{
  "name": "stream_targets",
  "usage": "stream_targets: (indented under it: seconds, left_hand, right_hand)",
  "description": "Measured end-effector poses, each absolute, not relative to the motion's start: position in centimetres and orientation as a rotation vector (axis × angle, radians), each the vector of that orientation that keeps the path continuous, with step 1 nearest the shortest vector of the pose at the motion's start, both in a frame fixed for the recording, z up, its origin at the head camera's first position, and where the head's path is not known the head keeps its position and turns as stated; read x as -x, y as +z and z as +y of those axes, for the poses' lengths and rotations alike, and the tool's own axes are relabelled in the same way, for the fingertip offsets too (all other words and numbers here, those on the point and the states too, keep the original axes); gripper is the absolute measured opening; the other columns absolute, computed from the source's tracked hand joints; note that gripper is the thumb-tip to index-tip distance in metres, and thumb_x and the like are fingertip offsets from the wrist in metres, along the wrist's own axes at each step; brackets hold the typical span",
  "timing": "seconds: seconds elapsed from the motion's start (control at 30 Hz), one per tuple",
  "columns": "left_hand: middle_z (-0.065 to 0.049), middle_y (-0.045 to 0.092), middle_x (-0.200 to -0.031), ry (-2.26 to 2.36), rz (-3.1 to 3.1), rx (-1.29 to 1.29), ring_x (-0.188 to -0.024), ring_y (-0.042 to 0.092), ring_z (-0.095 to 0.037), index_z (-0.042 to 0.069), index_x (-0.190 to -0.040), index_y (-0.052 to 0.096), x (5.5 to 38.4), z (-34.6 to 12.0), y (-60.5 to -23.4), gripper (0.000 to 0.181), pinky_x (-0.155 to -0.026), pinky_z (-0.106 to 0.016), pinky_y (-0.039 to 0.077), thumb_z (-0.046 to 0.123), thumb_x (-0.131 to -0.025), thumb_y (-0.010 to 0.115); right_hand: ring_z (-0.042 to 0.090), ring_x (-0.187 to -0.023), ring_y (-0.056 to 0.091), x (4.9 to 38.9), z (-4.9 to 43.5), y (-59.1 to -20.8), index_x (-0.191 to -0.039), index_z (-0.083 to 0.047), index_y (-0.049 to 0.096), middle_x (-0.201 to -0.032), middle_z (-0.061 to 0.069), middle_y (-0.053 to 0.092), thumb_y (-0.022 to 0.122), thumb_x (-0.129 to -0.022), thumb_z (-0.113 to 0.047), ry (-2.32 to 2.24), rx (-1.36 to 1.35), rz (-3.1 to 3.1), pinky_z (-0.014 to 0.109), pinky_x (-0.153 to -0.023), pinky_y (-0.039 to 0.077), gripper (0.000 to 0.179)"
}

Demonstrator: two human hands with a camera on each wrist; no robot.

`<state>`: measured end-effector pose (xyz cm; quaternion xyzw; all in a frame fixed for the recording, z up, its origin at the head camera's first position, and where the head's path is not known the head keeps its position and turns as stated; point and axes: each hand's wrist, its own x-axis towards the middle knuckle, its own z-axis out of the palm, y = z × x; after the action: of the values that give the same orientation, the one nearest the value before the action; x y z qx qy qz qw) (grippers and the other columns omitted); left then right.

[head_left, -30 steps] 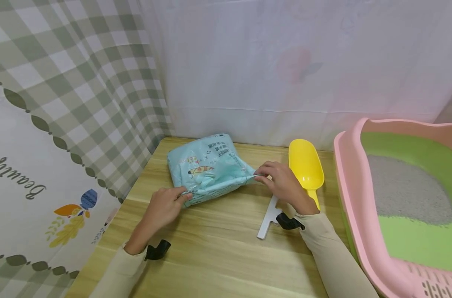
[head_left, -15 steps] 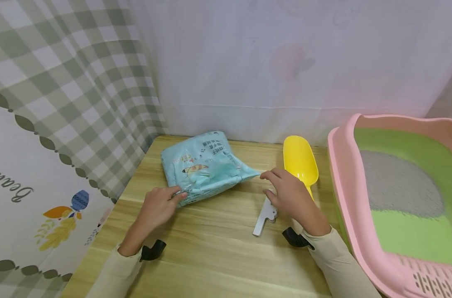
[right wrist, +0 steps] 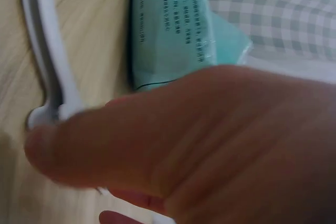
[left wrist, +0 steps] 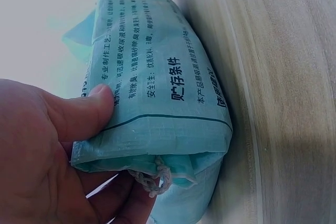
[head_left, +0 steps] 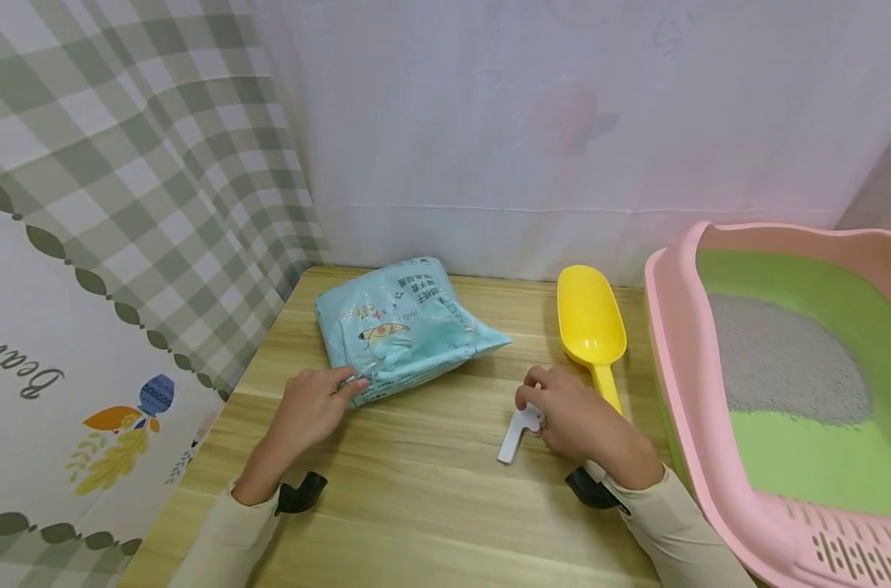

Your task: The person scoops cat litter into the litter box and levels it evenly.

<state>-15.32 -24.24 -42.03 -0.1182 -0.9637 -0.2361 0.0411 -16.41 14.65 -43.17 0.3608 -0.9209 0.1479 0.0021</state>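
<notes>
A light-blue cat litter bag (head_left: 401, 327) lies on the wooden table towards the back left. My left hand (head_left: 313, 408) pinches its near-left corner, the thumb on top and the fingers underneath. A knotted grey string (left wrist: 155, 177) shows at the folded edge there. The bag's near-right corner points out loose. My right hand (head_left: 570, 412) is over a white plastic piece (head_left: 517, 435) that looks like a bag clip, lying on the table. Its thumb and fingers are bent and apart around the clip. In the right wrist view the thumb (right wrist: 47, 150) covers part of this clip.
A yellow scoop (head_left: 592, 318) lies behind my right hand, its handle partly covered by that hand. At the right stands a pink and green litter box (head_left: 691, 359) with grey litter (head_left: 790, 359) in it. Curtains (head_left: 474, 122) hang behind and to the left.
My right hand has let go of the bag's near-right corner and moved towards me, down to the white clip. The left hand still holds its corner. The view has shifted slightly.
</notes>
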Motion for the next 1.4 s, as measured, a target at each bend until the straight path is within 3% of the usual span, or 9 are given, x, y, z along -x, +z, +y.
stream_targets:
  seconds: [0.13,0.33,0.5,0.67,0.87,1.07,1.23,1.4]
  left_hand:
    - [0.007,0.034,-0.061,-0.709,-2.958,0.364,-0.057,0.037,-0.013,0.016,-0.08,0.062,15.5,-24.3,-42.2,0.031,-0.057,-0.034,0.034,0.023,-0.11,0.068]
    - [0.007,0.035,-0.061,-0.721,-2.955,0.371,-0.057,0.037,-0.014,0.015,-0.081,0.063,15.5,-24.3,-42.0,0.031,-0.057,-0.035,0.034,0.023,-0.111,0.067]
    - [0.007,0.035,-0.061,-0.727,-2.95,0.374,-0.058,0.038,-0.014,0.015,-0.082,0.065,15.5,-24.3,-41.7,0.03,-0.057,-0.035,0.034,0.023,-0.111,0.067]
    - [0.007,0.035,-0.061,-0.721,-2.96,0.374,-0.058,0.038,-0.014,0.014,-0.082,0.065,15.6,-24.3,-41.6,0.03,-0.057,-0.035,0.034,0.024,-0.11,0.068]
    - [0.006,0.035,-0.061,-0.71,-2.97,0.375,-0.057,0.037,-0.013,0.016,-0.076,0.058,15.7,-24.3,-41.6,0.036,-0.057,-0.034,0.033,0.025,-0.11,0.068]
    - [0.007,0.034,-0.06,-0.733,-2.967,0.382,-0.056,0.036,-0.013,0.017,-0.076,0.058,15.5,-24.3,-41.7,0.037,-0.057,-0.035,0.033,0.026,-0.111,0.067]
    - [0.008,0.033,-0.06,-0.737,-2.968,0.375,-0.056,0.034,-0.012,0.019,-0.073,0.052,15.5,-24.3,-41.7,0.041,-0.057,-0.034,0.032,0.025,-0.111,0.067]
    - [0.008,0.031,-0.06,-0.739,-2.963,0.373,-0.056,0.032,-0.012,0.019,-0.072,0.049,15.5,-24.3,-41.8,0.043,-0.057,-0.034,0.031,0.024,-0.11,0.068]
  right_hand:
    - [0.029,-0.101,0.062,16.6,14.7,-43.7,-0.101,-0.016,0.078,-0.112,0.002,0.066,0.078,-0.08,0.015,0.468,-1.188,-2.845,0.045,-0.091,0.055,0.038]
    - [0.027,-0.095,0.066,17.4,14.8,-44.4,-0.094,-0.015,0.08,-0.109,0.002,0.072,0.08,-0.086,0.009,0.523,-1.298,-2.745,0.044,-0.086,0.056,0.025]
    - [0.019,-0.09,0.068,18.0,14.5,-44.6,-0.099,-0.014,0.083,-0.103,-0.003,0.074,0.085,-0.092,-0.001,0.609,-1.349,-2.676,0.039,-0.081,0.057,0.015]
    - [0.013,-0.084,0.064,18.0,13.9,-44.6,-0.103,-0.015,0.079,-0.096,-0.007,0.073,0.084,-0.096,-0.006,0.669,-1.228,-2.713,0.035,-0.074,0.055,0.012]
    - [0.013,-0.077,0.057,18.2,13.5,-45.0,-0.096,-0.017,0.07,-0.085,-0.008,0.066,0.078,-0.097,0.003,0.694,-1.151,-2.661,0.033,-0.069,0.051,0.022]
    - [0.016,-0.086,0.065,18.6,13.3,-45.2,-0.095,-0.016,0.078,-0.094,-0.007,0.073,0.071,-0.097,0.006,0.699,-1.141,-2.682,0.037,-0.077,0.057,0.024]
    - [0.017,-0.088,0.062,18.7,13.3,-44.9,-0.098,-0.016,0.079,-0.096,-0.007,0.073,0.081,-0.095,-0.008,0.643,-1.14,-2.752,0.037,-0.078,0.054,0.008]
    - [0.018,-0.087,0.057,18.6,13.1,-44.9,-0.1,-0.017,0.069,-0.093,-0.006,0.067,0.087,-0.089,-0.003,0.595,-1.111,-2.806,0.036,-0.075,0.052,0.026]
